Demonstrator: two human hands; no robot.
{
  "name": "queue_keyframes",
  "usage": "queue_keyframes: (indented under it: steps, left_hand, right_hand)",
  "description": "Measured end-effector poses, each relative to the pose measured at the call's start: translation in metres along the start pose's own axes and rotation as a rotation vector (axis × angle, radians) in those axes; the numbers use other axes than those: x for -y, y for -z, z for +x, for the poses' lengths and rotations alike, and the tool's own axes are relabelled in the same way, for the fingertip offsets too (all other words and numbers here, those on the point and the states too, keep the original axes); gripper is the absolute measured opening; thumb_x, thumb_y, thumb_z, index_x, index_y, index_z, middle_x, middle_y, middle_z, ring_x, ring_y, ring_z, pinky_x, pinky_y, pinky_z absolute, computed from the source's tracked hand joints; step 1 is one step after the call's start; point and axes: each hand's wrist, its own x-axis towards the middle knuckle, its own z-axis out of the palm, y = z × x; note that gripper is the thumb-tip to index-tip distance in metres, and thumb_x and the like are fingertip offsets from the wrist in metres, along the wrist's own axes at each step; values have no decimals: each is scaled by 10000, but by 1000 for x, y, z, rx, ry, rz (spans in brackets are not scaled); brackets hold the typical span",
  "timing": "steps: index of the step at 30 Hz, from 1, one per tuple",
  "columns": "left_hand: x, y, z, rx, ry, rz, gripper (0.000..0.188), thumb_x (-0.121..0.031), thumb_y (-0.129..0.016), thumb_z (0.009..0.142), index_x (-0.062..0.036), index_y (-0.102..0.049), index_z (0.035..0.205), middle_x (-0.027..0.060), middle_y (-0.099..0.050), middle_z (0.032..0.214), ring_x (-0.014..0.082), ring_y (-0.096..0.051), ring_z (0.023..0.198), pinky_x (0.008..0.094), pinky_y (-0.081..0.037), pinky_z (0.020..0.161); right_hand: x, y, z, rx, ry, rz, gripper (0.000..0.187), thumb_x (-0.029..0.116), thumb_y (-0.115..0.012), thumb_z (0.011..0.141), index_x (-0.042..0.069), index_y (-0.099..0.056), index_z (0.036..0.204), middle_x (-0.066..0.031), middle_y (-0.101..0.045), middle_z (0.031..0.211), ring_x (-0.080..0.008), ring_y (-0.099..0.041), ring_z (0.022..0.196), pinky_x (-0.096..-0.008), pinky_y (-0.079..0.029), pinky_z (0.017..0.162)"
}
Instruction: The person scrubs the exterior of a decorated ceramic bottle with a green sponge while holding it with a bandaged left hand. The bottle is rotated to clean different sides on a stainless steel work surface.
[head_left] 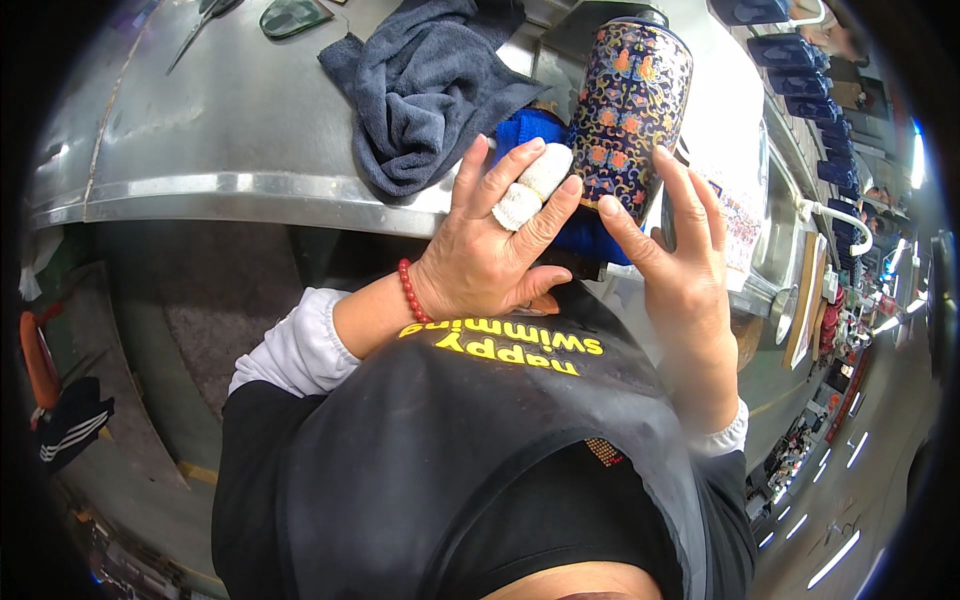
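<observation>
A dark blue canister-like vessel (630,110) with a gold and orange floral pattern lies at the table's edge, on a bright blue cloth (527,127). My left hand (480,250) is open beside its near left end, fingers spread. A white cloth wrap (540,185), banded round its middle, covers one finger of that hand. My right hand (690,250) is open at the vessel's right side. Its index fingertip is close to the near end; whether it touches, I cannot tell. Neither hand grips the vessel.
A crumpled grey towel (425,95) lies left of the vessel on the metal table (240,110). Scissors (203,25) and a dark green rounded piece (293,17) are farther left. White printed sheets (740,225) lie at right. Blue bins (800,85) line the far right.
</observation>
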Motion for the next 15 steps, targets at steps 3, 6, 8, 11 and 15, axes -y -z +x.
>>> queue_keyframes:
  steps: [3,6,8,11,15]
  left_hand:
    - [0,0,0,-3,-1,-3,765,-590,-529,1009,-5,-512,1502,251,-546,1478,430,-413,1448,628,-183,1218]
    - [0,0,0,-6,0,-3,764,-590,-526,1011,-4,-512,1502,248,-546,1478,428,-412,1449,626,-181,1220]
    - [0,0,0,-9,-1,-2,765,-591,-526,1011,-5,-512,1502,246,-545,1480,427,-412,1448,625,-179,1221]
    - [0,-1,0,0,3,-11,761,-584,-533,1010,-2,-513,1500,246,-543,1480,427,-412,1447,631,-181,1217]
    - [-1,-1,0,4,4,-8,759,-578,-539,1009,0,-510,1501,252,-538,1483,428,-412,1447,634,-181,1216]
  right_hand:
    - [-1,0,1,-9,9,-11,561,4,-660,809,251,-731,1307,-200,-470,1556,-414,-476,1358,-479,-412,1129]
    - [-1,1,1,2,26,-18,553,6,-662,807,250,-736,1297,-195,-465,1563,-412,-469,1366,-475,-416,1127]
    - [1,2,1,15,23,-23,549,6,-664,805,249,-739,1291,-193,-464,1564,-411,-468,1367,-477,-418,1126]
    - [2,2,1,18,19,-28,547,6,-666,801,249,-741,1285,-193,-464,1566,-409,-468,1369,-478,-419,1125]
    - [1,1,0,19,22,-24,536,10,-667,806,242,-742,1284,-189,-480,1554,-406,-477,1363,-480,-418,1128]
